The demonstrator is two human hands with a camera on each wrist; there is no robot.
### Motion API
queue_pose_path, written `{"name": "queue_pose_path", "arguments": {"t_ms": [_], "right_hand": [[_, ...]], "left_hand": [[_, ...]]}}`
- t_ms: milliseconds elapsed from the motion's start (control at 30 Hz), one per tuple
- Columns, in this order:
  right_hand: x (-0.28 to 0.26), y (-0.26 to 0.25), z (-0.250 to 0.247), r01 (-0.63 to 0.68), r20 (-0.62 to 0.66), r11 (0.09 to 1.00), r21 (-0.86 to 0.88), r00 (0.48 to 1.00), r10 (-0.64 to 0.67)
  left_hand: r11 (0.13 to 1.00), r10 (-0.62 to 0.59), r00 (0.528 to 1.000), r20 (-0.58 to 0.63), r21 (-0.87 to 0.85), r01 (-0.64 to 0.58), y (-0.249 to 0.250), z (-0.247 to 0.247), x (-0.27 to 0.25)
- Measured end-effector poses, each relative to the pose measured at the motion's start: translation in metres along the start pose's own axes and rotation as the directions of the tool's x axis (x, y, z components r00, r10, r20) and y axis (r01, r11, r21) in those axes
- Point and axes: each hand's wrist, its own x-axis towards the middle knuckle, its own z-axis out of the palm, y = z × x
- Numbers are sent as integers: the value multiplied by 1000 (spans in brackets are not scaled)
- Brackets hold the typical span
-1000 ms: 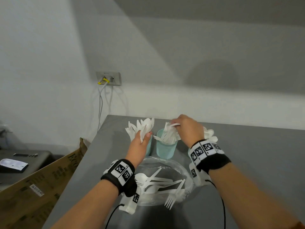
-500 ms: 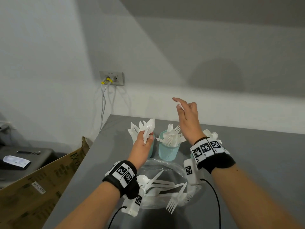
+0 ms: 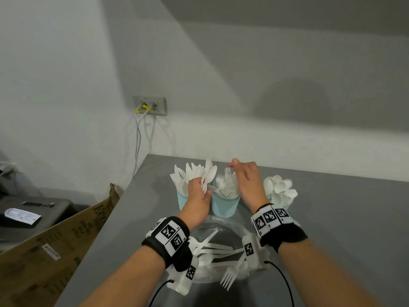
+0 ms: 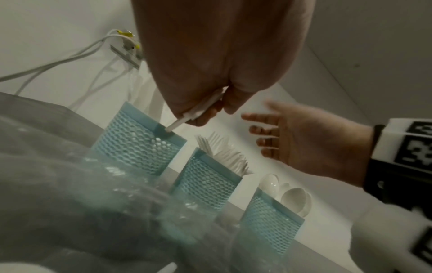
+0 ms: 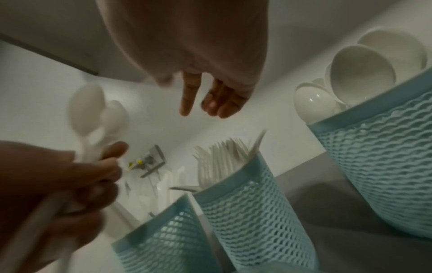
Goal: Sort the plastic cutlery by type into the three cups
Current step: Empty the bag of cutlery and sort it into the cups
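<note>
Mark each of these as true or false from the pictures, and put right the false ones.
1. The left hand holds white spoons. True.
2. The right hand grips a fork. False: its fingers are spread and hold nothing, above the middle cup.
3. The middle cup holds forks. True.
4. The right cup is empty. False: round white spoons fill it.
5. Cutlery still lies on the clear plate near the wrists. True.
6. The cups stand on a cardboard box. False: they stand on the grey table.
</note>
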Motion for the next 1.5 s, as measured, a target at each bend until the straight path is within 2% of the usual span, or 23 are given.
{"name": "queue_pose_path", "arguments": {"t_ms": [67,133,167,233,300,367,433,500,567,667,767,867,967,1100,1167,1267,1333,1400,1500], "right_hand": [[-12,-7,-3,14,118,1000,26,993,-17],[-20,-4,-3,58,235,998,-31,971,-49],[-22,-1,-3,72,253,997,-29,965,-63],[-20,4,-8,28,185,998,58,982,-38],[-17,7,-22,-10,61,988,155,998,0],[-13,10,-41,-33,-13,986,166,999,36],[-7,18,-58,-89,-58,986,143,993,98],[-2,30,-73,-156,-101,979,131,980,170],[2,44,-87,-207,-145,969,136,963,226],[3,57,-103,-268,-215,959,91,935,282],[4,64,-112,-271,-304,957,101,907,290],[4,65,-111,-304,-295,951,46,906,304],[2,64,-105,-314,-236,939,-137,931,277],[1,61,-101,-301,-169,891,-340,952,257],[0,59,-102,-308,-130,872,-381,951,279],[1,55,-103,-303,-87,899,-317,953,291],[2,53,-105,-308,-149,935,-176,947,284],[2,56,-108,-258,-223,964,-61,945,239],[3,66,-109,-180,-217,971,-158,966,143]], "left_hand": [[999,39,999,13,0,-39,9,8,2],[991,106,991,83,-87,-99,28,17,2],[981,156,980,124,-132,-140,37,24,3],[978,204,959,198,-92,-190,49,39,3],[979,201,950,237,-31,-200,55,53,5],[985,162,942,295,10,-172,56,68,7],[976,124,930,347,128,-178,55,81,9],[883,153,904,399,355,-306,49,96,13],[723,176,893,415,562,-403,42,112,16],[582,231,875,425,660,-474,38,127,18],[521,228,876,425,707,-479,38,136,24],[543,217,885,412,702,-460,39,139,28],[585,237,888,394,672,-454,38,140,30],[573,241,884,401,676,-463,38,139,32],[565,246,882,402,680,-467,38,139,33],[573,251,881,401,672,-469,37,139,34],[591,252,881,400,657,-468,35,140,35],[614,256,886,386,643,-458,33,141,36],[647,255,895,366,623,-439,30,142,37]]}}
